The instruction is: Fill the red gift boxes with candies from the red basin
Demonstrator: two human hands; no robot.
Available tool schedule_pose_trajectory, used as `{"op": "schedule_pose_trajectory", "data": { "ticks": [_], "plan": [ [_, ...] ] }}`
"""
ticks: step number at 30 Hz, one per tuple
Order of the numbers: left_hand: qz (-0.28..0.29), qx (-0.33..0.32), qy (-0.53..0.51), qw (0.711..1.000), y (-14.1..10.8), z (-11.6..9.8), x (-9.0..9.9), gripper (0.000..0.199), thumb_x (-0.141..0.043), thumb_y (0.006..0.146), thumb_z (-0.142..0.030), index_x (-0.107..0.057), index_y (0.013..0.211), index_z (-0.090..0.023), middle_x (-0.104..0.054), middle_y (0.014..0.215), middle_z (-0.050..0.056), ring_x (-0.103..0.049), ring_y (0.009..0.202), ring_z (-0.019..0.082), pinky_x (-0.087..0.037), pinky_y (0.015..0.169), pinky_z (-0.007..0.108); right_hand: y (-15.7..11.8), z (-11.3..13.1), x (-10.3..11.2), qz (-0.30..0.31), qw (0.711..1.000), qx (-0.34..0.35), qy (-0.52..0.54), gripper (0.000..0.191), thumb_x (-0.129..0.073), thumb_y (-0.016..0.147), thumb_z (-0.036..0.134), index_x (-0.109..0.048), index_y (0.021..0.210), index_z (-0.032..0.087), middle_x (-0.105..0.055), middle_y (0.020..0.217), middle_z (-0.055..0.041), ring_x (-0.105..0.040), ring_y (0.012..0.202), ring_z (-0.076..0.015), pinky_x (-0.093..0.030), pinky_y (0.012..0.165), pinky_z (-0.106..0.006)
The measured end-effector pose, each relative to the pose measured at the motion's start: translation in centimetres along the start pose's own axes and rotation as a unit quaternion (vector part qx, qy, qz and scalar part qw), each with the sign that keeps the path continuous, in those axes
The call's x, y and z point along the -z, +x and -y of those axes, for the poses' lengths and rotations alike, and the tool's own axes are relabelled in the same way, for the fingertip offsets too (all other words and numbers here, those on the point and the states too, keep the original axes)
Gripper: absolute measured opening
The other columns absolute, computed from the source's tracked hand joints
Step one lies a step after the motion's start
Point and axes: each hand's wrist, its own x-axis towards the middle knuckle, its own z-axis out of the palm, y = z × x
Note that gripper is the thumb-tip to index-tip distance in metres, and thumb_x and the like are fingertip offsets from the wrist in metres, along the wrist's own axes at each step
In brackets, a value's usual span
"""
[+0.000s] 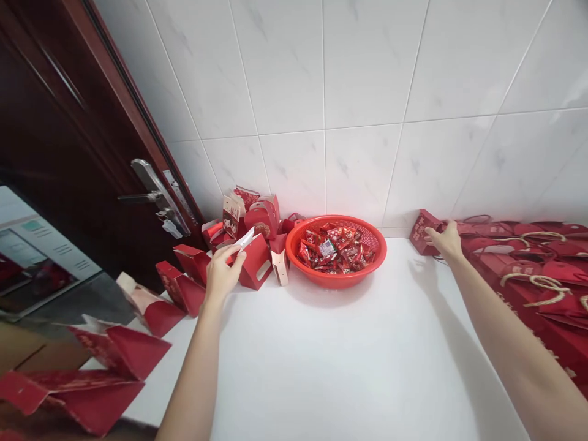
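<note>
My left hand (223,269) pinches the top edge of a red paper box (257,260) with a light cut-out in its side, standing on the white table (340,367). At the right, against the wall, my right hand (445,239) grips a dark red box (423,233) with pale lettering. Between my hands sits an orange-red plastic basket (336,282) holding red-wrapped candies (337,248). A narrow cream and red box (279,260) stands between the left-hand box and the basket.
Several folded red boxes (184,288) line the table's left edge. More boxes (261,217) cluster in the back left corner. Rows of red boxes with rope handles (528,269) fill the right side. A dark door (92,122) with a metal handle (156,196) is at left.
</note>
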Motion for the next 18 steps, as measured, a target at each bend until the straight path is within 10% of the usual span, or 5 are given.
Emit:
{"op": "schedule_pose_trajectory", "data": {
  "ticks": [5,11,18],
  "plan": [
    [-0.042,0.107,-0.036,0.993,0.4,-0.7,-0.2,0.025,-0.063,0.073,-0.032,-0.077,0.089,-0.017,-0.077,0.098,0.01,-0.071,0.096,0.03,-0.053,0.095,0.042,-2.8,3.7,1.5,-0.009,0.997,0.028,0.072,0.054,-0.063,0.075,0.015,-0.052,0.127,0.014,-0.06,0.129,-0.0195,-0.067,0.06,-0.0124,-0.06,0.06,-0.029],
    [-0.175,0.067,-0.267,0.945,-0.4,-4.1,1.4,0.025,-0.078,0.06,-0.031,-0.076,0.081,-0.017,-0.075,0.081,0.001,-0.067,0.082,0.022,-0.057,0.085,0.037,-6.2,7.3,1.3,0.05,0.984,0.123,0.121,0.032,-0.064,0.077,0.028,-0.062,0.106,0.015,-0.07,0.11,-0.0129,-0.066,0.061,-0.0137,-0.058,0.058,-0.029],
    [0.071,0.007,-0.321,0.945,-4.7,-11.0,-3.0,0.031,-0.077,0.064,-0.038,-0.077,0.085,-0.016,-0.075,0.085,0.004,-0.069,0.08,0.022,-0.057,0.075,0.033,-14.7,11.6,-0.9,0.336,0.894,0.232,0.182,0.035,-0.062,0.086,0.049,-0.065,0.102,0.018,-0.071,0.101,-0.0083,-0.068,0.069,-0.0156,-0.058,0.068,-0.032]
  ]
}}
